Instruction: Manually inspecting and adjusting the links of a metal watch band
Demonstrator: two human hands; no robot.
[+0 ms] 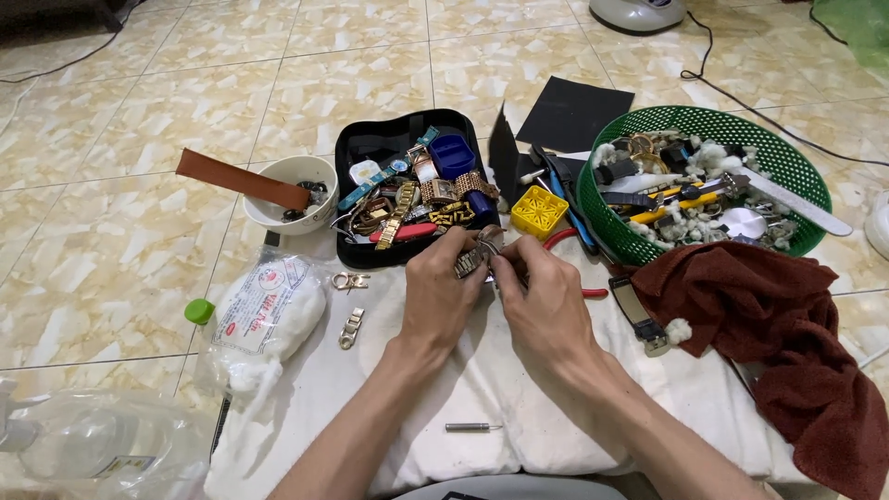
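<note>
Looking down from my head, I take the black case (370, 148) full of watches and straps as my marker. Just in front of its near edge, my left hand (443, 289) and my right hand (546, 310) meet over the white cloth (482, 389), both closed around a metal watch band (470, 263); my left fingers pinch the band from the left side and my right fingertips press in at its right end, the two hands touching. I cannot tell whether my right hand also holds a small tool. Left of the case stands a white bowl (324, 176) with a brown strap (241, 179) lying across its rim. Nearer to me than the bowl lies a bag of cotton wool (264, 315), with two small metal clasps (349, 306) between the bag and my left hand. Right of the case sits a small yellow block (539, 211), and beyond that a green basket (796, 167) packed with tools and cotton. A dark red towel (769, 315) lies on the near side of the basket. A thin metal pin tool (472, 427) rests on the cloth, between my forearms.
</note>
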